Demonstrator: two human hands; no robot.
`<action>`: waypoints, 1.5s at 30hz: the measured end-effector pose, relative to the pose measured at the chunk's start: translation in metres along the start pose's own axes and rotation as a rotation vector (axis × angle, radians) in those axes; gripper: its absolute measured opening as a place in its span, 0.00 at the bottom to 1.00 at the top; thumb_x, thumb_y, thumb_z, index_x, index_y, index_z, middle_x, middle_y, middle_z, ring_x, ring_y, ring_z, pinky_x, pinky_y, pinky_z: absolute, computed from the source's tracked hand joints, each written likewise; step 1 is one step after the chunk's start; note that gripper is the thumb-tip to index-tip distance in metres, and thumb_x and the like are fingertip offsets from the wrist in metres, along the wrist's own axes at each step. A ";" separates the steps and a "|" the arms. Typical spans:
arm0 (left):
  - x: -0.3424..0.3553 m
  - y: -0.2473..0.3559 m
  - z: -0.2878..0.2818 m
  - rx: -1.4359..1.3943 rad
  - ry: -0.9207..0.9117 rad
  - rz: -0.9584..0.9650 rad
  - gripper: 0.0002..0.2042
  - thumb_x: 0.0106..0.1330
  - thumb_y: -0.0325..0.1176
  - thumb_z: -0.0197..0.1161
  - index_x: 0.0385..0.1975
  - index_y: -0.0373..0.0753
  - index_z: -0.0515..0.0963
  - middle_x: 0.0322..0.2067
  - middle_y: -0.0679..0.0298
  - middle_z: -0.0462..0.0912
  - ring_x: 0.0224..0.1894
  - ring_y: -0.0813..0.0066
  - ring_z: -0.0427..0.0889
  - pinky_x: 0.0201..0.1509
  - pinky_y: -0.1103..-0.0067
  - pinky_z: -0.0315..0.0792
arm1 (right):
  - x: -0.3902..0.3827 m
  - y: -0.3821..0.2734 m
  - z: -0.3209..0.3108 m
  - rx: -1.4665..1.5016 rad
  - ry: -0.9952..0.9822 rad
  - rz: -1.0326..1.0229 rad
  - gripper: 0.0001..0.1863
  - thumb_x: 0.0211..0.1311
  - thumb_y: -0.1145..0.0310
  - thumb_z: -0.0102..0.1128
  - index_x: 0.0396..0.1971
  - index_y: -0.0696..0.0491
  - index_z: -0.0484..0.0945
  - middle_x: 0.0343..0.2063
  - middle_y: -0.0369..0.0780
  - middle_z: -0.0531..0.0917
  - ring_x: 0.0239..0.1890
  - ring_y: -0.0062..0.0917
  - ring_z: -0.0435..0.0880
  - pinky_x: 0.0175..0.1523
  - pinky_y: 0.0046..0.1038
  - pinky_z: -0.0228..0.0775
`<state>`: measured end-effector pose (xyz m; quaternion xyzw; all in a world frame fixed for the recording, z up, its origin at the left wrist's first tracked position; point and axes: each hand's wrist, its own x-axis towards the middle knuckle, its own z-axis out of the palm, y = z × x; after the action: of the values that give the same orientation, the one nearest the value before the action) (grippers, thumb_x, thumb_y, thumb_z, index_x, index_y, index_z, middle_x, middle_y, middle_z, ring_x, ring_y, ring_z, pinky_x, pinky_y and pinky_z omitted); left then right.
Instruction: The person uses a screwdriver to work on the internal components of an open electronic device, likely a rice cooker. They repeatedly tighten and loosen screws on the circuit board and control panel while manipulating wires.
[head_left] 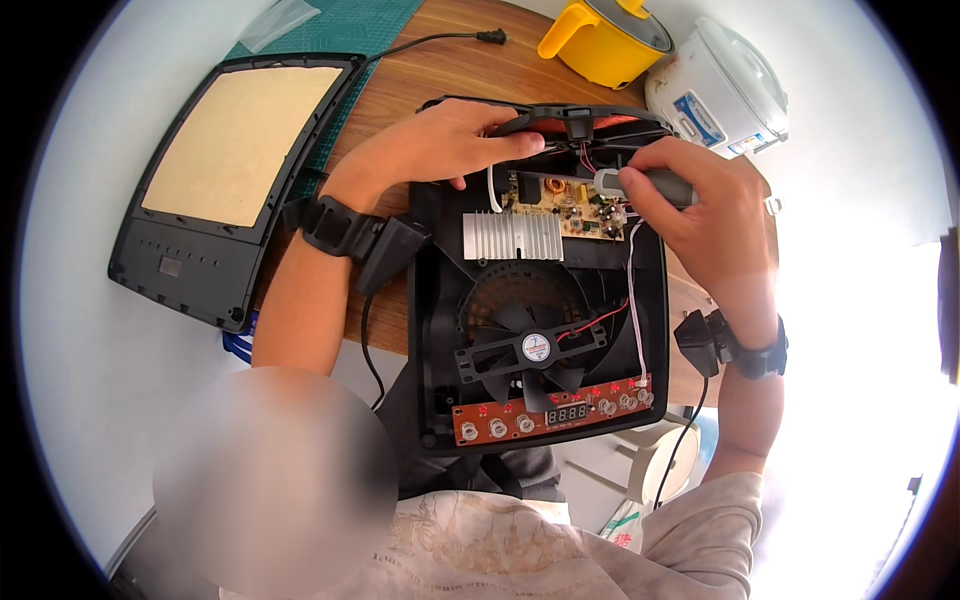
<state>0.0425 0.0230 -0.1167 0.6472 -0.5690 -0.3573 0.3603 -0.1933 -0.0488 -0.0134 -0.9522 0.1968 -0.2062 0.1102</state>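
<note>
Evidently, left hand (465, 138) is gripping curved black plastic frame (579, 125); right hand (712, 200), grey-handled tool (672, 187).
Frame is looking stiff, light; edge hold advised.

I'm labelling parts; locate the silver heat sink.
In the head view, the heat sink sits just above and right of centre, inside the black casing, between the circuit board and the fan.

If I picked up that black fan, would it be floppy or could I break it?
The black fan would probably feel stiff, because its blades stick out without drooping. Those blades look thin, so one might snap if you bent it hard. It may not come away freely either: a red wire runs from it and could tug.
</note>
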 end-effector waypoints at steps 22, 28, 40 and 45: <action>0.001 -0.003 0.000 0.006 0.002 0.001 0.27 0.68 0.60 0.61 0.33 0.35 0.79 0.23 0.69 0.70 0.22 0.81 0.73 0.23 0.81 0.73 | -0.002 0.003 0.011 -0.016 0.017 0.009 0.07 0.60 0.68 0.67 0.31 0.56 0.81 0.23 0.41 0.82 0.22 0.32 0.79 0.30 0.30 0.71; 0.000 -0.001 -0.001 0.011 -0.003 -0.011 0.27 0.68 0.60 0.61 0.31 0.35 0.77 0.22 0.69 0.69 0.22 0.81 0.73 0.23 0.81 0.73 | -0.002 0.002 0.011 -0.009 0.018 0.031 0.07 0.59 0.68 0.67 0.30 0.56 0.82 0.23 0.41 0.82 0.22 0.32 0.79 0.30 0.30 0.71; 0.000 -0.001 -0.001 0.016 0.002 -0.009 0.28 0.68 0.61 0.60 0.28 0.35 0.75 0.22 0.69 0.69 0.21 0.80 0.74 0.23 0.81 0.73 | -0.005 0.001 0.009 0.006 0.007 0.060 0.06 0.57 0.71 0.67 0.29 0.56 0.81 0.21 0.41 0.80 0.23 0.32 0.78 0.30 0.30 0.70; -0.001 0.000 -0.001 0.004 0.000 0.012 0.29 0.68 0.61 0.60 0.27 0.35 0.74 0.22 0.68 0.69 0.21 0.80 0.74 0.23 0.80 0.73 | -0.005 0.004 0.012 -0.002 0.031 -0.048 0.05 0.56 0.71 0.68 0.30 0.56 0.82 0.21 0.41 0.80 0.23 0.34 0.78 0.31 0.31 0.70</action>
<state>0.0434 0.0242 -0.1161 0.6446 -0.5735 -0.3540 0.3610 -0.1931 -0.0491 -0.0273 -0.9534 0.1755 -0.2235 0.1013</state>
